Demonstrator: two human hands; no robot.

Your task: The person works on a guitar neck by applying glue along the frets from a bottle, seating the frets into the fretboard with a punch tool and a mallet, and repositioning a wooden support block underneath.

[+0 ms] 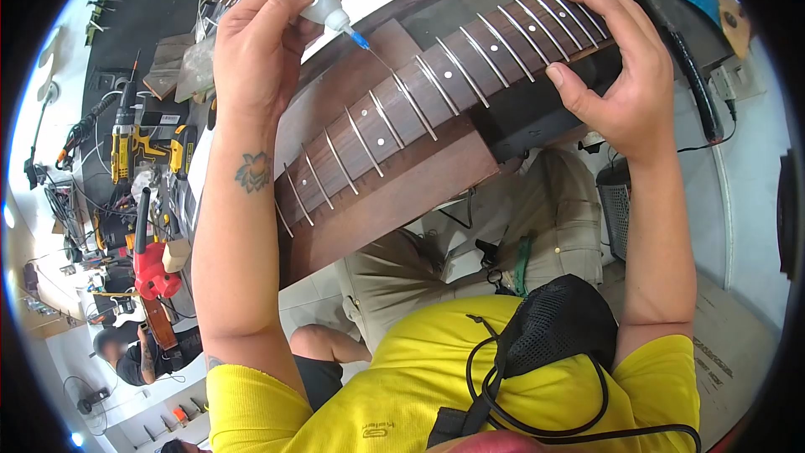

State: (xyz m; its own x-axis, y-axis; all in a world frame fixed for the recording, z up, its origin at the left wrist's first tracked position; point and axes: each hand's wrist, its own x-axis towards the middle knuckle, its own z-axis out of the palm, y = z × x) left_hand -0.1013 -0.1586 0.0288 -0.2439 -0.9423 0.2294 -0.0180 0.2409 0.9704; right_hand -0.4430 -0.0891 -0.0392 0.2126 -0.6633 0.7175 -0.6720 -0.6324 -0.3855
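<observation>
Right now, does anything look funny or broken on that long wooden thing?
The metal strips look odd: their ends poke out past the edges of the wooden board like comb teeth, instead of stopping flush. I can't see any spill or break there.

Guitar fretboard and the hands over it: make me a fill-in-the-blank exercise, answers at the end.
1. The small bottle is held in the person's ____ hand.
2. The bottle's nozzle tip is coloured ____.
3. The round dots along the fretboard are ____.
4. The shirt the person wears is ____.

Missing words: left; blue; white; yellow.
</observation>
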